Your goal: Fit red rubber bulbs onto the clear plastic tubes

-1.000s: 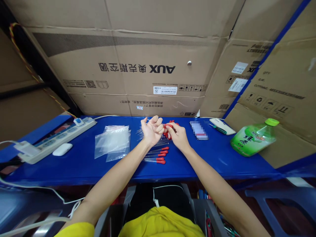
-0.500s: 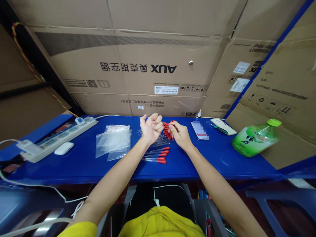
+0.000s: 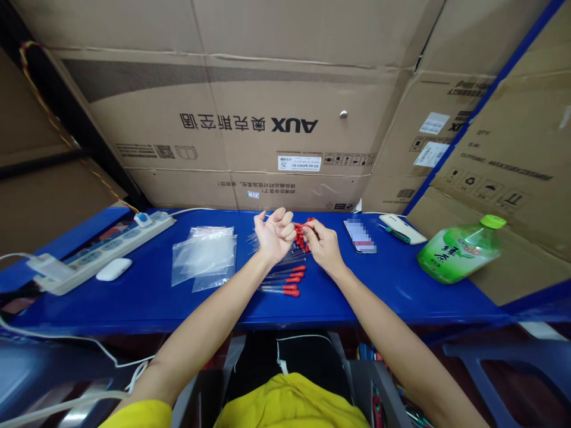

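Observation:
My left hand [image 3: 273,235] is raised over the blue bench [image 3: 147,291], palm toward me, its fingers curled round a thin clear glass dropper. My right hand [image 3: 325,245] is right beside it, pinching a red rubber bulb [image 3: 298,227] at the dropper's end. Under and behind the hands lies a heap of red bulbs [image 3: 304,239]. Several finished droppers with red bulbs [image 3: 285,283] lie side by side nearer to me.
Clear plastic bags [image 3: 204,254] lie left of my hands. A power strip [image 3: 104,248] and a white case [image 3: 113,268] are at far left. A phone [image 3: 360,235], a white device [image 3: 402,228] and a green bottle on its side [image 3: 459,249] are to the right. Cardboard boxes wall the back.
Both hands stay together at the same spot; the fingers shift slightly around the dropper and bulb. The view wobbles a little.

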### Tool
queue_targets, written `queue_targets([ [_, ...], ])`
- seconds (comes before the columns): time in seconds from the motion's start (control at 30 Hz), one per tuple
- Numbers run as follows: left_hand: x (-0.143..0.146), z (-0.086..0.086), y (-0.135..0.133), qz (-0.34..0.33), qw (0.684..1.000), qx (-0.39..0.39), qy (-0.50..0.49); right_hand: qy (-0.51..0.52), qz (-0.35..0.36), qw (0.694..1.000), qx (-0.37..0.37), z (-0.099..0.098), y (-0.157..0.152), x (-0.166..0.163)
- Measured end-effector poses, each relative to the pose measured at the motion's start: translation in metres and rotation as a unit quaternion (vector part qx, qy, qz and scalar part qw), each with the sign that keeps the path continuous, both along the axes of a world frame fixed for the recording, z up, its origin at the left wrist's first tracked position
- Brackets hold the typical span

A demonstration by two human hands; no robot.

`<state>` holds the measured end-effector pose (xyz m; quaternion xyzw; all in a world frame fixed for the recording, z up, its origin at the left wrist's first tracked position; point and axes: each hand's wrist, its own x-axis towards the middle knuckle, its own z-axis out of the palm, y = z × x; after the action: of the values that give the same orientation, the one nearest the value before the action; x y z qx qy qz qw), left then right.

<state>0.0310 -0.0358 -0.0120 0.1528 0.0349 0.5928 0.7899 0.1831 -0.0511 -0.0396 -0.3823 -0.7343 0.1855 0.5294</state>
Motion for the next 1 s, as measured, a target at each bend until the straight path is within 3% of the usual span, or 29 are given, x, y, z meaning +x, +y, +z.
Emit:
queue_targets([
  [1.0,0.0031,0.0006,-0.0028,-0.024,0.999,0.041,0.025,0.021,0.018,1.0,0.009,-0.0011,0.0003,-0.0023],
])
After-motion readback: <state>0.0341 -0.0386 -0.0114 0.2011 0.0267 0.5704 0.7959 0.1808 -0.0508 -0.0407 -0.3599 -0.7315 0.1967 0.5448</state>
